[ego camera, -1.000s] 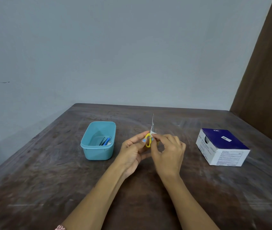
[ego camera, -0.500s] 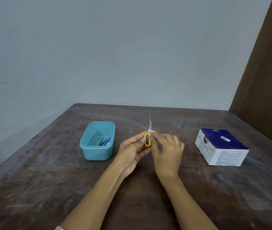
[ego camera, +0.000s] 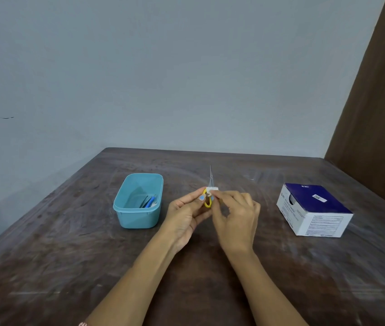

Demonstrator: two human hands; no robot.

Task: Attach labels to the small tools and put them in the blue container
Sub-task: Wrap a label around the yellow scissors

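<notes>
Over the last second very little has shifted: the small yellow-handled scissors (ego camera: pixel 209 194) stay upright between the two hands, blades pointing away from the person, just right of the blue container (ego camera: pixel 139 200). The one visible change is at the top of the handle, where the white label (ego camera: pixel 212 189) now shows as a short strip lying across the base of the blades instead of a pale fleck tucked under a fingertip. I read that as the label being wrapped or pressed on — attaching is under way, not finished, and the drop into the container is yet to come.

The left hand (ego camera: pixel 186 214) pinches the yellow handle loop between thumb and fingers. The right hand (ego camera: pixel 236 216) has its thumb and forefinger pinched on the label at the handle, its other fingers loosely curled. Both hover above the table (ego camera: pixel 45 267), between the container and the blue-and-white box (ego camera: pixel 313 211) well to its right.

Inside the container lie a few items, one with a blue handle (ego camera: pixel 150 201) — what they are, and whether they carry labels, is too small to tell. The far side of the label is hidden by the scissors and fingertips, so I cannot tell how much has stuck. The box's print is unreadable.
</notes>
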